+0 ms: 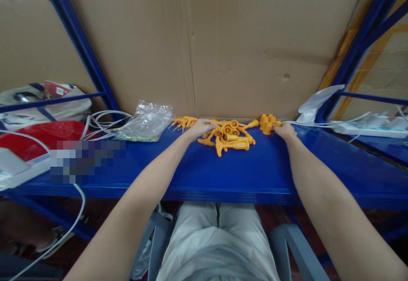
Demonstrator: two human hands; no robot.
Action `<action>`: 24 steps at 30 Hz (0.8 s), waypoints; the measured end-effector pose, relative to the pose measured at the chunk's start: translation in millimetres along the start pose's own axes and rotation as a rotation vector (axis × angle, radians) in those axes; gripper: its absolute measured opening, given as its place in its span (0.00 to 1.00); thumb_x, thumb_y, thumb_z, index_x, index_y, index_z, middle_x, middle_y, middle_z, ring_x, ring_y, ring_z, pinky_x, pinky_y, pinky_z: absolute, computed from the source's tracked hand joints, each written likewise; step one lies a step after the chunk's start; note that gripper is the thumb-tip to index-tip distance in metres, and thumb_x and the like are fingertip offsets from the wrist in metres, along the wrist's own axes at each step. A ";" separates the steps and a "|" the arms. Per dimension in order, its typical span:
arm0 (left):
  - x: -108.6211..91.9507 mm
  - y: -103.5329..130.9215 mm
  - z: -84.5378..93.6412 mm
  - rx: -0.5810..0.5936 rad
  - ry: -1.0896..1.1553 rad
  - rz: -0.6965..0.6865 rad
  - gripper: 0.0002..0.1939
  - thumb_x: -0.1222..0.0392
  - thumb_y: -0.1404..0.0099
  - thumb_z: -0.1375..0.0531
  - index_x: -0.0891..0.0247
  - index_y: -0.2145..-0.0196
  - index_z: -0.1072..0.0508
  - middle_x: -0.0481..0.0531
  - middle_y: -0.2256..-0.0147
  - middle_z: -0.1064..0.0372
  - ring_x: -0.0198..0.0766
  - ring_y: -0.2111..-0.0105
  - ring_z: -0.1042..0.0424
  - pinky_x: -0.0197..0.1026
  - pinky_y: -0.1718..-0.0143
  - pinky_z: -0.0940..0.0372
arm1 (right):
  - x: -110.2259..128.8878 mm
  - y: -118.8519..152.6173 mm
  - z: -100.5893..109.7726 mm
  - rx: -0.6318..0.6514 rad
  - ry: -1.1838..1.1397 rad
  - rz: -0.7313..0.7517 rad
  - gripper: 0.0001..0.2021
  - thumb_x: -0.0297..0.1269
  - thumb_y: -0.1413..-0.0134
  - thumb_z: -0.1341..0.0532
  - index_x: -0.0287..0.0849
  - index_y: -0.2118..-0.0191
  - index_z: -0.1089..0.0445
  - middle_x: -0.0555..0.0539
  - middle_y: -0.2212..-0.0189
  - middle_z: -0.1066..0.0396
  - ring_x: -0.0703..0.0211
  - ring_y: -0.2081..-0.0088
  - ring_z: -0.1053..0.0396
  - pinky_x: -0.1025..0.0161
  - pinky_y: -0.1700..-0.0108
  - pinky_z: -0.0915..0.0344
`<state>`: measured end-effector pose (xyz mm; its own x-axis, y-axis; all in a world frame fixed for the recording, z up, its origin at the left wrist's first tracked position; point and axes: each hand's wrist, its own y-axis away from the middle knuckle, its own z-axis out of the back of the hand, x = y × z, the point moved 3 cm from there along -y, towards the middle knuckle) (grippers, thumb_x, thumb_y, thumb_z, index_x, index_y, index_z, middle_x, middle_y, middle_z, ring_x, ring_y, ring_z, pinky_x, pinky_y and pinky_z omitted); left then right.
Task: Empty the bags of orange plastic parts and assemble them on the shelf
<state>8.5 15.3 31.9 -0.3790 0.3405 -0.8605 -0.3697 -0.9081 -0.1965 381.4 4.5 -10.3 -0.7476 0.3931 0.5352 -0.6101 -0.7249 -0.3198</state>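
Several orange plastic corkscrews (219,145) with T-shaped handles lie in a loose heap on the blue shelf top. Hollow orange sleeves (234,131) lie among them, some with their round mouths facing me. My left hand (202,129) reaches over the heap's left side, fingers curled together; what they hold, if anything, is hidden. To its left lie more orange handles (186,122) with bare metal spirals. At the right, my right hand (286,131) has its fingers closed at the edge of a cluster of upright orange sleeves (267,123), seemingly gripping one.
A clear plastic bag (148,121) lies left of the heap, with white cables (105,121) and a red bag (63,134) beyond. Cardboard (239,51) closes off the back between blue posts. A white power strip (372,129) lies at right.
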 end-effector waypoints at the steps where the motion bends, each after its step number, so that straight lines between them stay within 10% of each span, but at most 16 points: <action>1: 0.0 -0.1 0.1 0.001 -0.002 -0.002 0.13 0.63 0.39 0.37 0.64 0.80 0.32 0.43 0.86 0.42 0.28 0.83 0.45 0.32 0.79 0.51 | 1.9 2.2 2.0 0.017 -0.006 -0.029 0.18 0.44 0.42 0.38 0.38 0.52 0.22 0.29 0.51 0.24 0.34 0.44 0.28 0.41 0.46 0.33; 12: -1.4 -0.7 1.5 -0.062 -0.002 -0.024 0.11 0.63 0.41 0.35 0.64 0.78 0.30 0.42 0.85 0.41 0.28 0.82 0.43 0.32 0.78 0.49 | 9.6 12.1 12.4 -0.022 -0.074 -0.114 0.22 0.47 0.37 0.41 0.36 0.49 0.22 0.30 0.49 0.24 0.38 0.44 0.29 0.48 0.46 0.36; 24: 10.6 -11.9 23.5 -0.485 -0.189 -0.181 0.03 0.64 0.38 0.37 0.63 0.70 0.27 0.49 0.70 0.29 0.37 0.67 0.31 0.36 0.62 0.39 | 14.6 18.7 18.5 -0.006 -0.006 -0.075 0.19 0.43 0.36 0.42 0.36 0.49 0.22 0.30 0.48 0.25 0.38 0.43 0.29 0.51 0.47 0.34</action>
<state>-11.1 35.4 36.1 -0.5082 0.4992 -0.7018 -0.0266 -0.8236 -0.5666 363.9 -13.8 6.0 -0.6980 0.4427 0.5629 -0.6659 -0.6903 -0.2828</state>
